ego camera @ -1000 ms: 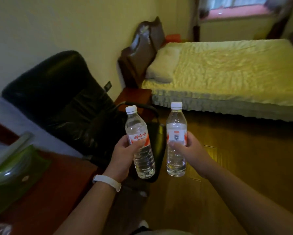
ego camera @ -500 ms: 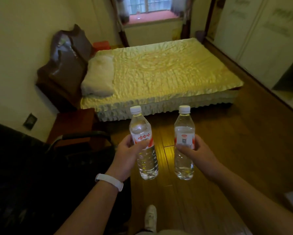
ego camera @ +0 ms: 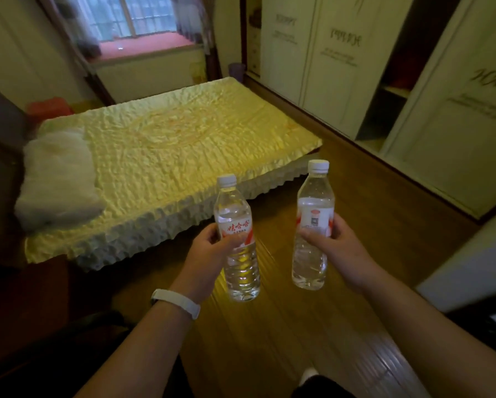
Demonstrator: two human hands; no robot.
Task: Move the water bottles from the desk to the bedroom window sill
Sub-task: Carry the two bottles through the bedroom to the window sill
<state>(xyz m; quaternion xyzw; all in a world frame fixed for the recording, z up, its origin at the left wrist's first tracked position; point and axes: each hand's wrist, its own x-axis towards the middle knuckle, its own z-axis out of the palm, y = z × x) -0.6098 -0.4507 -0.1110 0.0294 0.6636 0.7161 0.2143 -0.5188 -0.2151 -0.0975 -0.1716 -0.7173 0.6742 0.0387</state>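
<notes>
Swung further right since half a second ago, with bed [ego camera: 183, 139] slid over to 10 o'clock and wardrobe doors [ego camera: 327, 67] now filling 1 to 3 o'clock; same grips kept on both bottles, spaced a bit wider apart than before. Left hand [ego camera: 209, 254] just below centre toward 6 o'clock, fingers and thumb curled round the red-and-white label of left bottle [ego camera: 242, 271], white wristband [ego camera: 177, 303] on that wrist. Right hand [ego camera: 341, 245] at about 4 o'clock from centre, wrapped round the label band of right bottle [ego camera: 315, 196], thumb laid across the front. Both bottles clear, capped, near upright: long axis roughly vertical, white caps up, bases down. Left bottle tipped slightly, cap toward 11 o'clock; right bottle tipped slightly the other way, cap toward 1 o'clock. Held in the air over wooden floor [ego camera: 298, 326], side by side, not touching each other, resting on nothing. Window sill [ego camera: 143, 47] reddish, far off at 11 o'clock beyond the bed, well apart from both bottles. Pillow [ego camera: 57, 179] at 9 o'clock on the bed's left end. Pale shoe [ego camera: 308, 374] tip at 6 o'clock near the bottom edge. Water level inside hard to judge in this light.
</notes>
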